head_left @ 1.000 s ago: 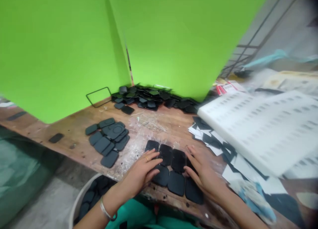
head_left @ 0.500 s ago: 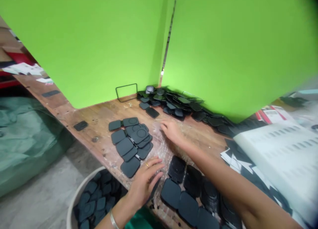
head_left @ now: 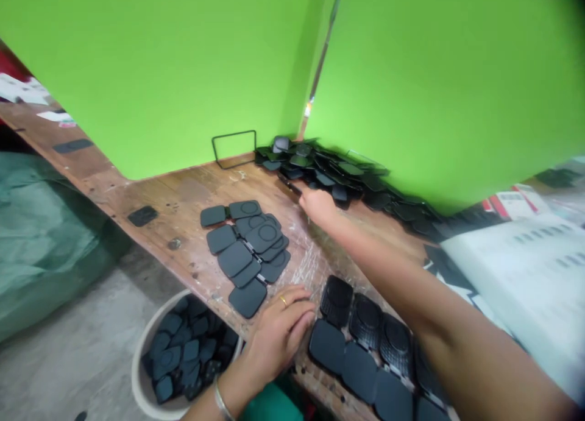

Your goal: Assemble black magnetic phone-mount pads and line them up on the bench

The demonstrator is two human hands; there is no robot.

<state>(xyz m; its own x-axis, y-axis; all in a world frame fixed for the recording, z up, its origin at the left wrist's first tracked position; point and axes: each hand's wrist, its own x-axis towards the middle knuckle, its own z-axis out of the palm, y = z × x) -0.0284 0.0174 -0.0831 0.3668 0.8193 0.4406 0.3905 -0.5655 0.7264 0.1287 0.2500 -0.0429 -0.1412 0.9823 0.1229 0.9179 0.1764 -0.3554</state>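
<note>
While my left hand waits near the table's front edge, my right hand (head_left: 320, 206) pinches one black pad (head_left: 289, 184) by its near end. The pad is tilted nearly edge-on, just in front of a long pile (head_left: 329, 171) of black pads at the back of the wooden table (head_left: 183, 195); those overlap too much to count. My left hand (head_left: 276, 332) is loosely curled, fingers together, with nothing visible in its grasp; I cannot tell what lies under the palm. It wears one ring (head_left: 283, 300), and one bracelet (head_left: 222, 404) circles the wrist.

Just right of it, pads lie in two rows: four in the near row (head_left: 359, 371), the last cut off by the picture's edge, and at least four in the far row (head_left: 365, 320), partly behind my right arm. To its left sits an overlapping cluster (head_left: 249, 250) of roughly ten pads, and farther left one lone pad (head_left: 142, 215). Below the table edge, one round bin (head_left: 139, 381) holds many more.

Behind stand two green panels (head_left: 183, 80) and one wire frame (head_left: 233, 134). One white block (head_left: 516, 268) is at right, one green sack (head_left: 46, 244) at left.
</note>
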